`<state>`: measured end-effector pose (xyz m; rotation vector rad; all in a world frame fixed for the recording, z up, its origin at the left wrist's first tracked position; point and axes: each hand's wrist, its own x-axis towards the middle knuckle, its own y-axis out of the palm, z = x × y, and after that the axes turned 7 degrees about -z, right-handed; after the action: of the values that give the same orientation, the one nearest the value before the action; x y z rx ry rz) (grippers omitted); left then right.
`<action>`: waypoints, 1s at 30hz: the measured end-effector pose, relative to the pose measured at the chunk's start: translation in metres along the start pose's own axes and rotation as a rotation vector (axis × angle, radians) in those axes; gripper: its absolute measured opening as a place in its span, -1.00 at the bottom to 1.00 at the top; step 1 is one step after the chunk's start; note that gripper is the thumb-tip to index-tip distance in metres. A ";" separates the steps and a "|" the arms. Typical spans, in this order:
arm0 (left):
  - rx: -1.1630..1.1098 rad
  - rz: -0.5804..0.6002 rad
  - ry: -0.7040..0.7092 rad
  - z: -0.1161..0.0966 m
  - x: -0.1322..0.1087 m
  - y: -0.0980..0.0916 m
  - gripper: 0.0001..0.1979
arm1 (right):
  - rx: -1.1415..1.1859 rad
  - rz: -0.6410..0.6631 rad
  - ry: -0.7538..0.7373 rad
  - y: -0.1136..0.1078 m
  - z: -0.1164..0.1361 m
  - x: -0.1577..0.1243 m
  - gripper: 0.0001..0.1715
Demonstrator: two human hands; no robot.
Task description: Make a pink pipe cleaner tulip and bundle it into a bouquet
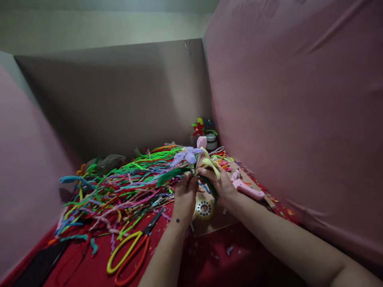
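Both hands come together around a small bunch of pipe-cleaner flowers. My left hand [186, 193] is closed, pinching the stems from the left. My right hand [218, 181] closes on the bunch from the right, near a pale yellow flower [212, 162]. A lavender flower [188, 155] leans left at the top, and a pink bud [201, 142] stands above the fingers. One dark green leaf [173, 175] sticks out to the left; another green leaf [213, 192] hangs below my right hand. Fingers hide where the stems meet.
A heap of colourful pipe cleaners [128, 183] covers the table's left side. Scissors [134, 251] lie in front of it. A tape roll [204, 208] rests on a brown board [215, 223]. A pink glue gun [248, 189] lies right; a flower pot [211, 140] stands behind.
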<state>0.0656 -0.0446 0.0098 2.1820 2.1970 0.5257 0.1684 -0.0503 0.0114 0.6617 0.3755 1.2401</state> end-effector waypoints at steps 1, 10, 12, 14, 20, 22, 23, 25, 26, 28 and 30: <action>-0.008 -0.001 -0.022 0.000 -0.001 0.001 -0.75 | 0.005 0.008 -0.007 0.001 0.000 0.000 -0.72; -0.296 0.016 -0.267 -0.007 -0.010 0.007 -0.63 | 0.053 0.044 -0.088 0.007 0.002 -0.003 -0.73; -0.354 0.008 -0.297 -0.009 -0.011 0.008 -0.60 | 0.074 0.041 -0.074 0.009 0.003 -0.006 -0.75; -0.397 0.008 -0.318 -0.011 -0.011 0.008 -0.58 | 0.087 0.052 -0.072 0.010 0.003 -0.008 -0.78; -0.439 0.095 -0.329 -0.009 -0.010 0.006 -0.62 | 0.043 0.044 -0.108 0.008 0.002 -0.011 -0.83; -0.410 0.118 -0.285 -0.006 -0.008 0.004 -0.65 | 0.027 0.060 -0.110 0.009 0.003 -0.010 -0.80; -0.392 0.114 -0.260 -0.005 -0.007 0.003 -0.66 | 0.021 0.077 -0.108 0.009 0.003 -0.010 -0.78; -0.354 0.091 -0.228 -0.003 -0.004 0.001 -0.68 | 0.022 0.111 -0.111 0.010 0.004 -0.009 -0.74; -0.334 0.081 -0.218 -0.002 -0.003 -0.001 -0.69 | 0.026 0.124 -0.111 0.010 0.003 -0.008 -0.73; -0.294 0.079 -0.190 -0.001 -0.002 -0.003 -0.71 | 0.041 0.149 -0.100 0.009 0.002 -0.006 -0.75; -0.258 0.095 -0.152 0.000 -0.002 -0.004 -0.75 | 0.053 0.187 -0.068 0.006 -0.001 -0.005 -0.78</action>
<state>0.0620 -0.0462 0.0085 2.1213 1.8442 0.5865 0.1620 -0.0537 0.0137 0.7958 0.2957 1.3845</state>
